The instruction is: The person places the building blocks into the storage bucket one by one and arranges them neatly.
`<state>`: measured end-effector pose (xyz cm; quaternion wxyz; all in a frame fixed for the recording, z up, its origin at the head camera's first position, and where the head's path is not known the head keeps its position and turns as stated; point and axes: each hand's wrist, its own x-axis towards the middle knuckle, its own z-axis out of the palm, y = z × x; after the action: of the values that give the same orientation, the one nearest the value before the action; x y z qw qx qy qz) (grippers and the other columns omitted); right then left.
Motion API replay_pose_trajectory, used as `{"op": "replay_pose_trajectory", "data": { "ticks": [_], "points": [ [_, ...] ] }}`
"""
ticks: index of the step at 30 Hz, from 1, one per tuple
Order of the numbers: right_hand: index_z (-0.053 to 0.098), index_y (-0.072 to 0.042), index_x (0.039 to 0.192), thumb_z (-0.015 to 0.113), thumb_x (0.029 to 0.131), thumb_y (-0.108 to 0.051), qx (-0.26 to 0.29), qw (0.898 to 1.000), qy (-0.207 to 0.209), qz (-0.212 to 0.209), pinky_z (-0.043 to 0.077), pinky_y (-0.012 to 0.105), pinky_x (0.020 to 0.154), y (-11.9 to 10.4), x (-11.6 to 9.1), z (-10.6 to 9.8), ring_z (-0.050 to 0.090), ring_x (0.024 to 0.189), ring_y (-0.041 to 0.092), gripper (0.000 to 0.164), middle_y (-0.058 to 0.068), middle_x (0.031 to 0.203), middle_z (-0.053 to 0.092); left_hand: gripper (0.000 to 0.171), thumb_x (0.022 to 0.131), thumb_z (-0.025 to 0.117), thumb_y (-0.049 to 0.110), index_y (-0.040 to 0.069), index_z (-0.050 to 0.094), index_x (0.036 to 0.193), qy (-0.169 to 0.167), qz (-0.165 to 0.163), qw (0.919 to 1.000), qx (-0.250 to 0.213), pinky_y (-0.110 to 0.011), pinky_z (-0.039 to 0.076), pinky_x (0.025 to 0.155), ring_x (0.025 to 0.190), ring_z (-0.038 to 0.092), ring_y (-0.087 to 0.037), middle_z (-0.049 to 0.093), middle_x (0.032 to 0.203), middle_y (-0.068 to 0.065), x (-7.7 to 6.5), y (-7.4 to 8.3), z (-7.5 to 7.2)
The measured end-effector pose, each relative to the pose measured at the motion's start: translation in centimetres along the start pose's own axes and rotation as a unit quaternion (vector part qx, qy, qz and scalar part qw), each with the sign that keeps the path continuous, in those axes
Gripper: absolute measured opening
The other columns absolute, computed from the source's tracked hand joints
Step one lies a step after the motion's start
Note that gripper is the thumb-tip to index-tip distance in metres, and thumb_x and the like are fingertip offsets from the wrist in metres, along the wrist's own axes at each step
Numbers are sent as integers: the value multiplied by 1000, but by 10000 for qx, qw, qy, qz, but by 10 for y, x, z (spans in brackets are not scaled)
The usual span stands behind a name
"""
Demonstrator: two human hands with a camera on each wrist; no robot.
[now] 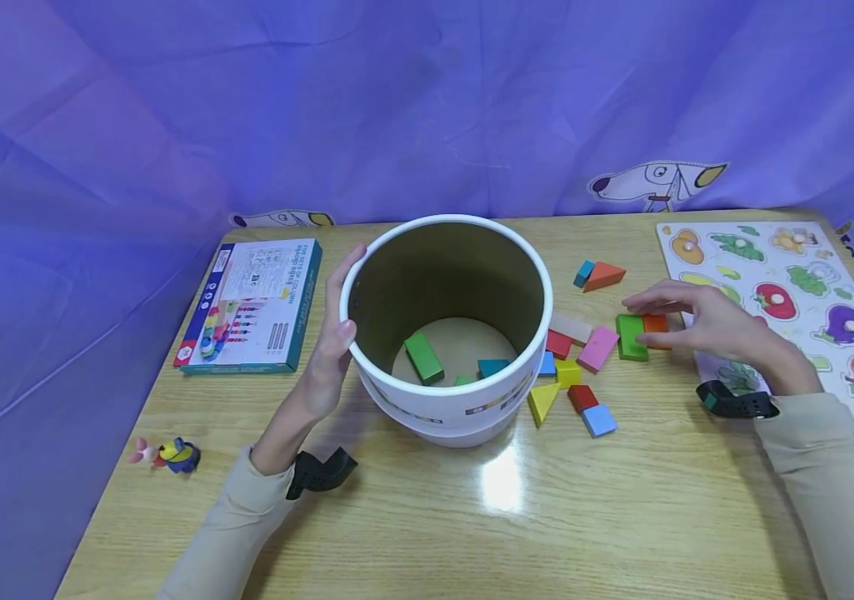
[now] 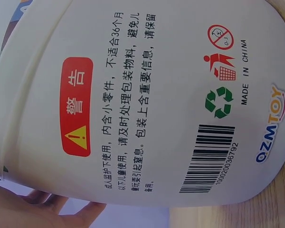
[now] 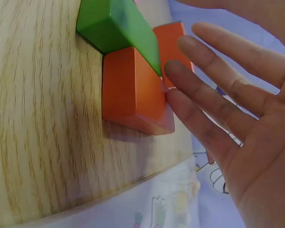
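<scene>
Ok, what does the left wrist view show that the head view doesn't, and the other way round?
Only the left wrist view shows a readable barcode and the red warning label.

Only the head view shows the green block inside the bucket, the right hand and the toy figures.

Both show the bucket's outside and the left hand touching it.

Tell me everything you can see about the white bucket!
The bucket is round and white, with a smooth rim, no lid on top and a brownish inside. It looks like plastic. Printed on its side are a red warning label, a barcode and the word QZMTOY. It stands upright on the table; the left hand touches it by the rim. Inside lie a green block, a teal block and another green bit.
</scene>
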<state>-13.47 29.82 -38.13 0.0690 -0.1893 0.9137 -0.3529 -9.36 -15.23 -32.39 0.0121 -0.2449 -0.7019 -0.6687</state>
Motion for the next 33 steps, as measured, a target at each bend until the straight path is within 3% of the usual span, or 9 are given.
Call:
{"op": "replay_pose_trajectory", "data": {
  "ticks": [4,9,18,24,33],
  "points": [
    [67,-12,121,85,74,-21,-715,9968,-279,-235,46,24,90,-8,1,3,55,105,8,51,5,118,65,85,88,43,63,22,12,155,1,-23,10000,-22,-63,23,110,139,27,-25,23,155,-1,-1,0,0],
    [66,-8,122,89,68,-16,-1353,9875,-485,-640,53,43,87,-19,1,8,58,104,23,59,9,117,63,86,87,45,64,22,12,155,47,-31,10000,-82,-64,23,110,139,27,-25,23,155,-1,-1,0,0],
    [63,-7,125,85,73,-11,-1226,9908,-424,-386,51,54,89,-22,7,11,54,110,30,57,14,122,60,88,86,46,66,22,12,155,75,-38,9999,-111,-64,24,110,140,27,-25,23,156,0,0,2,0],
    [61,-6,128,84,74,-15,-919,9956,-171,-66,43,63,97,-18,18,11,48,119,37,59,19,129,55,89,87,44,67,21,11,155,71,36,10000,-40,-64,23,110,140,26,-24,22,156,-1,0,1,-1],
    [59,-5,129,84,75,-19,-845,9962,-174,119,41,62,98,-4,25,15,47,119,39,60,22,131,53,92,85,46,69,21,12,155,61,-31,9999,-96,-63,22,111,141,25,-23,22,156,-1,1,1,0]
  ]
}}
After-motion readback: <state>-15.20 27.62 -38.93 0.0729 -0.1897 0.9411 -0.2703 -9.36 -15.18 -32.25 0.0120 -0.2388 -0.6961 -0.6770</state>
